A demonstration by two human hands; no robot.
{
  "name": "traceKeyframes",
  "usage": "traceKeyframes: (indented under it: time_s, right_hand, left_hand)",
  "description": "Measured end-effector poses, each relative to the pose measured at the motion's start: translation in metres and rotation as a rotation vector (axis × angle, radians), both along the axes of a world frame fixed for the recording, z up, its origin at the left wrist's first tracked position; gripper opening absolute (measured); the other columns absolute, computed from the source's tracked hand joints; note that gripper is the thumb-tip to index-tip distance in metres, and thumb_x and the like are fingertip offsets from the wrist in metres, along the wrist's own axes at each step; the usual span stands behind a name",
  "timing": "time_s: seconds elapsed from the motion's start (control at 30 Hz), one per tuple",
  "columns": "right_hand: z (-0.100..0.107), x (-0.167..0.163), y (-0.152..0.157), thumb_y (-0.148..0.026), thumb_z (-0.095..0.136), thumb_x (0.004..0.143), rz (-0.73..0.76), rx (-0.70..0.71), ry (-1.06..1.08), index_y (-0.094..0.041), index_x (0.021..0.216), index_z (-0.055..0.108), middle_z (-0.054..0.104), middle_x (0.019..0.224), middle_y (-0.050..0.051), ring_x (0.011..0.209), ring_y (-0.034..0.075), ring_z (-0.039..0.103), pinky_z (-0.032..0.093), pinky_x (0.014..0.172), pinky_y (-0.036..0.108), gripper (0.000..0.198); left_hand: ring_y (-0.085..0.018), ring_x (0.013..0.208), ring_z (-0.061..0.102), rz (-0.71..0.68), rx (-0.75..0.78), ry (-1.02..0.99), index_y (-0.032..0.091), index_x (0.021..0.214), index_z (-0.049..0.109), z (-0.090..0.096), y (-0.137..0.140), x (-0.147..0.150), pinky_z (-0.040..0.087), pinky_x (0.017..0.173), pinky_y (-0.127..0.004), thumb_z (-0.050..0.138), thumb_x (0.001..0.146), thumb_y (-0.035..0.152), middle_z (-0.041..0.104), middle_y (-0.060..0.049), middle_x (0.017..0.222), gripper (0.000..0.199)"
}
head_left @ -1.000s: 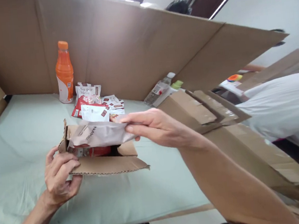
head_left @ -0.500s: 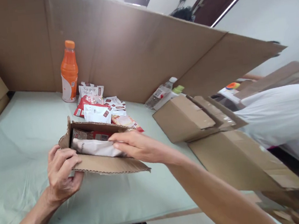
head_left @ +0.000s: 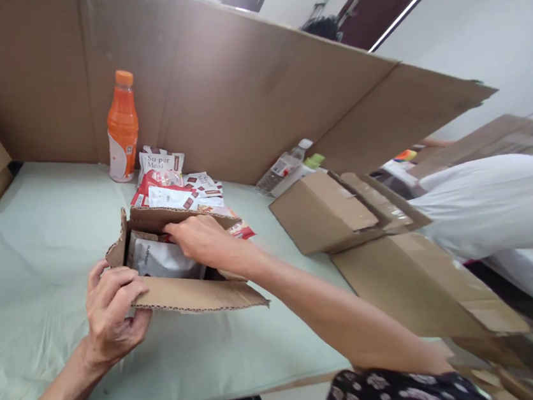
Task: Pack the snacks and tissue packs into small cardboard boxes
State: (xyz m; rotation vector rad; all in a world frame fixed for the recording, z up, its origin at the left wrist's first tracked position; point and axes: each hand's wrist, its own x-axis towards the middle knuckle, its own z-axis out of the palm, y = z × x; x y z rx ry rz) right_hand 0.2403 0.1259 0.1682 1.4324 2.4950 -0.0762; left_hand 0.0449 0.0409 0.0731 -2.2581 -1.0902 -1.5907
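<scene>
My left hand (head_left: 115,304) grips the near left corner of an open cardboard box (head_left: 200,295), its thumb below the front flap and its fingers over the edge. My right hand (head_left: 198,238) reaches into the box from the right with its fingers closed. The fingertips are partly hidden near something red, and what they hold cannot be made out. A white pouch (head_left: 165,260) lies in the box under that hand. Just behind the box are several white and red snack packets (head_left: 170,198), among them an upright white pouch (head_left: 161,164) marked "Super Meal".
An orange drink bottle (head_left: 122,128) stands at the back by a tall cardboard panel (head_left: 234,82). To the right are a clear bottle (head_left: 286,164), a closed carton (head_left: 320,213) and a larger box (head_left: 411,286). Beyond them shows a person's white sleeve (head_left: 488,203).
My right hand has moved left and deeper into the box, off the white pouch's right end. The pouch now sits lower and further inside. My left hand stays on the corner.
</scene>
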Motion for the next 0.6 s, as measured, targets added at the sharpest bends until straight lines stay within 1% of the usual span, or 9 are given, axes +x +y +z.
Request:
traceKeyframes:
  time_s: [0.07, 0.13, 0.23, 0.33, 0.43, 0.53, 0.6]
  right_hand:
    - [-0.005, -0.007, 0.008, -0.011, 0.046, 0.099, -0.004, -0.031, -0.03, -0.015, 0.12, 0.072, 0.079, 0.111, 0.015, 0.1, 0.027, 0.073, 0.046, 0.076, 0.032, 0.034]
    - [-0.007, -0.01, 0.012, -0.017, 0.049, 0.099, -0.016, -0.073, -0.017, -0.015, 0.119, 0.072, 0.078, 0.115, 0.016, 0.103, 0.028, 0.072, 0.045, 0.075, 0.032, 0.031]
    - [-0.006, -0.007, 0.013, -0.024, 0.057, 0.096, 0.003, -0.116, 0.045, -0.017, 0.118, 0.07, 0.078, 0.112, 0.012, 0.102, 0.027, 0.071, 0.044, 0.075, 0.031, 0.027]
    - [-0.007, -0.004, 0.013, -0.021, 0.053, 0.096, -0.016, -0.112, 0.08, -0.02, 0.116, 0.071, 0.079, 0.111, 0.01, 0.099, 0.026, 0.072, 0.042, 0.073, 0.031, 0.027]
    - [-0.011, -0.003, 0.012, -0.018, 0.044, 0.101, -0.058, -0.108, 0.104, -0.02, 0.121, 0.072, 0.079, 0.116, 0.011, 0.103, 0.026, 0.072, 0.044, 0.076, 0.031, 0.035]
    - [-0.015, -0.006, 0.012, -0.02, 0.047, 0.102, -0.053, -0.124, 0.128, -0.021, 0.131, 0.07, 0.077, 0.125, 0.011, 0.111, 0.026, 0.071, 0.046, 0.082, 0.03, 0.037]
    - [-0.017, -0.01, 0.012, -0.02, 0.047, 0.102, -0.046, -0.107, 0.101, -0.021, 0.129, 0.071, 0.077, 0.124, 0.011, 0.112, 0.026, 0.072, 0.048, 0.082, 0.03, 0.036]
  left_hand:
    - [-0.02, 0.081, 0.073, -0.006, 0.003, -0.002, 0.022, 0.096, 0.06, -0.001, 0.0, 0.0, 0.047, 0.097, -0.044, 0.061, 0.084, 0.006, 0.071, -0.003, 0.087, 0.02]
    - [-0.02, 0.081, 0.073, -0.014, 0.001, 0.0, 0.022, 0.096, 0.059, -0.001, 0.0, 0.0, 0.047, 0.097, -0.044, 0.061, 0.085, 0.008, 0.071, -0.003, 0.086, 0.018]
    - [-0.019, 0.08, 0.072, -0.013, -0.005, 0.001, 0.022, 0.096, 0.059, 0.0, 0.0, 0.0, 0.047, 0.098, -0.044, 0.06, 0.086, 0.009, 0.07, -0.003, 0.086, 0.017]
    - [-0.019, 0.081, 0.072, -0.011, -0.007, -0.006, 0.021, 0.096, 0.059, 0.0, 0.0, 0.0, 0.046, 0.097, -0.044, 0.059, 0.086, 0.006, 0.07, -0.003, 0.085, 0.018]
    - [-0.02, 0.081, 0.072, -0.024, -0.009, -0.012, 0.021, 0.096, 0.06, 0.0, 0.0, 0.0, 0.046, 0.096, -0.044, 0.06, 0.085, 0.005, 0.07, -0.004, 0.087, 0.019]
    - [-0.02, 0.081, 0.072, -0.034, -0.01, -0.016, 0.02, 0.096, 0.06, -0.001, 0.0, 0.001, 0.046, 0.097, -0.044, 0.061, 0.085, 0.005, 0.069, -0.004, 0.087, 0.018]
    - [-0.021, 0.081, 0.072, -0.027, -0.007, -0.014, 0.02, 0.095, 0.059, -0.002, 0.001, 0.001, 0.045, 0.097, -0.045, 0.062, 0.086, 0.005, 0.069, -0.004, 0.087, 0.018]
